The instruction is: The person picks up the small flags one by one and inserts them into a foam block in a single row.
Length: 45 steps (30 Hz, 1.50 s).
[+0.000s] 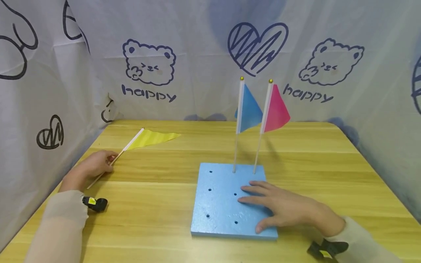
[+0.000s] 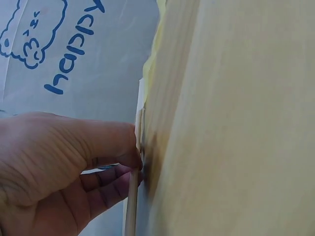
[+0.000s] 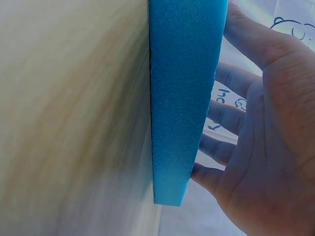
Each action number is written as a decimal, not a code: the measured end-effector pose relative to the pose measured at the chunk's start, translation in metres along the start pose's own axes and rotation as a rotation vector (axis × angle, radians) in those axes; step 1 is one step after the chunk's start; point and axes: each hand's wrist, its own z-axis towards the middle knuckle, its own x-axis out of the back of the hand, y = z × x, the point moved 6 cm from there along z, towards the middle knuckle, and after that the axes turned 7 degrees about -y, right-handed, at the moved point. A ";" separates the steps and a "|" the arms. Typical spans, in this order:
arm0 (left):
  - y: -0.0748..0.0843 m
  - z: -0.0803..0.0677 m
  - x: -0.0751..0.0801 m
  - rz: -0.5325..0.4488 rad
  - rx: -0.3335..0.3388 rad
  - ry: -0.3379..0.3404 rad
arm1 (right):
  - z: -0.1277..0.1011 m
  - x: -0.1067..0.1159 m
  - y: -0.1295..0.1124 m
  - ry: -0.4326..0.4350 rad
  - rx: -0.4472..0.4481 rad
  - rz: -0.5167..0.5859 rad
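Note:
At the table's left, my left hand [image 1: 98, 163] pinches the thin wooden stick of a yellow pennant flag [image 1: 149, 138] that lies low over the wood. In the left wrist view, thumb and fingers of that hand [image 2: 64, 167] meet on the stick [image 2: 132, 201]. My right hand [image 1: 283, 205] rests with spread fingers on the right part of a light blue foam board [image 1: 220, 204] with several small holes. The right wrist view shows fingertips touching the face of the board [image 3: 182, 98]. A blue flag [image 1: 249, 109] and a pink flag [image 1: 276, 109] stand in holes along its back edge.
The wooden table [image 1: 148, 219] runs back to a white cloth [image 1: 197, 73] printed with bears, hearts and the word happy. Cloth also hangs at both sides. A black wrist camera [image 1: 95, 203] sits by the left sleeve, another [image 1: 329, 249] by the right.

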 end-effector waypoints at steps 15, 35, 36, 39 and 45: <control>0.007 -0.007 0.008 0.000 -0.044 0.008 | 0.000 -0.001 0.000 -0.006 0.004 0.002; 0.036 -0.005 0.024 -0.104 -0.071 0.096 | 0.000 0.001 -0.001 -0.004 0.002 0.003; 0.038 -0.005 0.024 -0.111 -0.073 0.098 | 0.000 0.001 -0.001 -0.003 0.003 0.005; 0.045 -0.004 0.025 -0.148 -0.090 0.108 | 0.000 0.002 -0.001 -0.002 0.001 0.003; 0.056 -0.004 0.023 -0.221 -0.105 0.100 | 0.001 0.001 0.000 0.004 0.008 -0.010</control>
